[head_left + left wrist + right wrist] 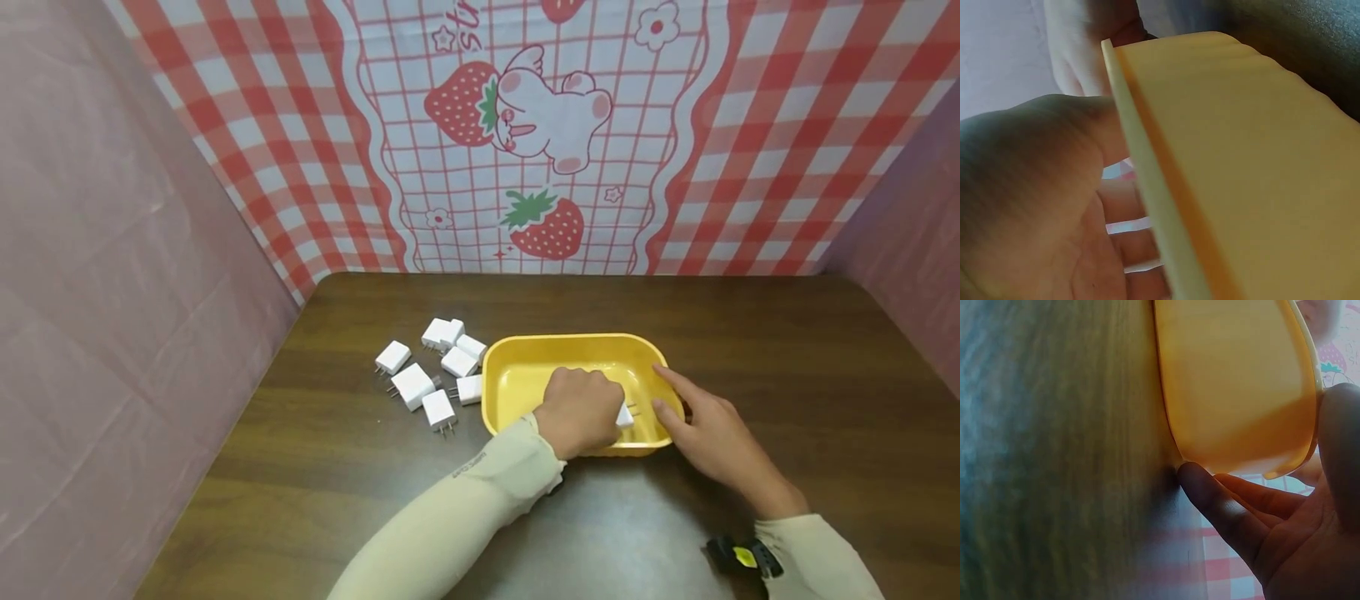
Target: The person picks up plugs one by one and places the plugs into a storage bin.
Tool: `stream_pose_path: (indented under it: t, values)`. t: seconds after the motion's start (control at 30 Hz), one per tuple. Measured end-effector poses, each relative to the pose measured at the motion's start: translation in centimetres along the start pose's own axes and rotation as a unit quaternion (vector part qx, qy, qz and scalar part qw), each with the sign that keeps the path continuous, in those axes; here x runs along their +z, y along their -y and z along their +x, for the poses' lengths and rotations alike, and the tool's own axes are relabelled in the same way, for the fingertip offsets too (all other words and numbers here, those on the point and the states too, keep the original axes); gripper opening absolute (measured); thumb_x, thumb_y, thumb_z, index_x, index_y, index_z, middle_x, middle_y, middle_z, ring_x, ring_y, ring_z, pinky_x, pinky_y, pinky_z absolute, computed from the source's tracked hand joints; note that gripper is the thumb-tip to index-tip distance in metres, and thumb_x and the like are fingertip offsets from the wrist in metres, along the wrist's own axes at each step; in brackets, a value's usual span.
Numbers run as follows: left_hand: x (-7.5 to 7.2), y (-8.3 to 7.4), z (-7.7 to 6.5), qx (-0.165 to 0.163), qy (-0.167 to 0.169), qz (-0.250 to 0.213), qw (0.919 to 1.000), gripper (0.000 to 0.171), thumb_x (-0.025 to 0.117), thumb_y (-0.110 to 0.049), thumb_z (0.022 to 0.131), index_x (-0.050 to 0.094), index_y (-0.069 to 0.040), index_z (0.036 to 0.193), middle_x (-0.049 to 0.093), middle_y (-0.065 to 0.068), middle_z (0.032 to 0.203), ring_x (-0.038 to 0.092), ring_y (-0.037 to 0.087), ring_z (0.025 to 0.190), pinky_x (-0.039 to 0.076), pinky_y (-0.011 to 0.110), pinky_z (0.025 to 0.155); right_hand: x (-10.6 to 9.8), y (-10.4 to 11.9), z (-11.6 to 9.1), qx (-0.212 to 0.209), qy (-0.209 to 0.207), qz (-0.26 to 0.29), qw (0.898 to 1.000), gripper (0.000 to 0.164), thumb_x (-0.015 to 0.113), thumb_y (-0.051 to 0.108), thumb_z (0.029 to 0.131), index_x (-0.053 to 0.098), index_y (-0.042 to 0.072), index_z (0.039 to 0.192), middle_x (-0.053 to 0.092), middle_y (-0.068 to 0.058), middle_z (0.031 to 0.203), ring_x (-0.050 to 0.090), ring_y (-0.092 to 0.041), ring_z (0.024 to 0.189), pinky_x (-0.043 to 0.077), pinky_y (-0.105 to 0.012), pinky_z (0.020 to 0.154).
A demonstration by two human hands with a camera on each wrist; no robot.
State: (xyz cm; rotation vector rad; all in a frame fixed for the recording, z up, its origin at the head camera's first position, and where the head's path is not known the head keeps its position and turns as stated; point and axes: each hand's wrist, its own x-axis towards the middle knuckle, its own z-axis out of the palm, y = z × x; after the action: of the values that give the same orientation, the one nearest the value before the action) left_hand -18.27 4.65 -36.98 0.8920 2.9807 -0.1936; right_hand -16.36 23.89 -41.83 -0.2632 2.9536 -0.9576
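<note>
A yellow plastic basin (517,340) stands on the table. My left hand (581,408) reaches down into it over the near rim, knuckles up, fingers bent downward. Right beside its thumb side is a white plug-in charger (624,417) with metal prongs pointing right. In the left wrist view the basin's rim (1147,169) hides the fingertips, so I cannot tell whether they hold the charger. At the right end, my right hand (716,433) grips the basin between thumb and fingers; the right wrist view shows a fingertip (1194,475) against the basin's end.
Several more white chargers (412,386) lie in a loose group left of the basin, prongs facing various ways. One charger (470,389) sits right at the basin's left wall. A checked strawberry-print cloth (540,150) hangs behind the brown wooden table (300,467).
</note>
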Motion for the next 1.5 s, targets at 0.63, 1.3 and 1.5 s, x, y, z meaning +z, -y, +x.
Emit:
stream_pose_path:
  t: [0.63,1.3,1.5]
  values:
    - [0.8,0.4,0.7,0.004,0.018,0.001,0.9998,0.02,0.07,-0.043,0.091,0.068,-0.026,0.081,0.063,-0.01,0.071,0.058,0.012,0.062,0.045,0.033,0.054,0.1,0.2,0.5,-0.058,-0.035,0.0,0.998,0.055,0.056,0.029,0.102,0.043,0.006,0.151,0.054,-0.03,0.136,0.057,-0.043,0.113,0.044,-0.064,0.09]
    - [-0.6,3.0,-2.0,0.01,-0.087,-0.017,0.9961,0.032,0.056,-0.048,0.097,0.071,-0.021,0.099,0.06,-0.003,0.074,0.054,0.015,0.055,0.039,0.033,0.044,0.2,-0.3,-0.1,-0.012,-0.016,-0.003,1.0,0.058,0.052,0.034,0.104,0.039,0.007,0.153,0.049,-0.032,0.141,0.053,-0.046,0.117,0.041,-0.066,0.094]
    - [-2.1,5.6,-3.1,-0.023,-0.103,-0.06,0.9926,0.031,0.055,-0.047,0.099,0.068,-0.019,0.097,0.059,-0.004,0.076,0.053,0.012,0.058,0.039,0.031,0.044,0.0,-0.2,0.1,-0.013,-0.01,-0.01,1.0,0.059,0.053,0.034,0.104,0.038,0.006,0.153,0.048,-0.032,0.141,0.054,-0.045,0.114,0.043,-0.065,0.091]
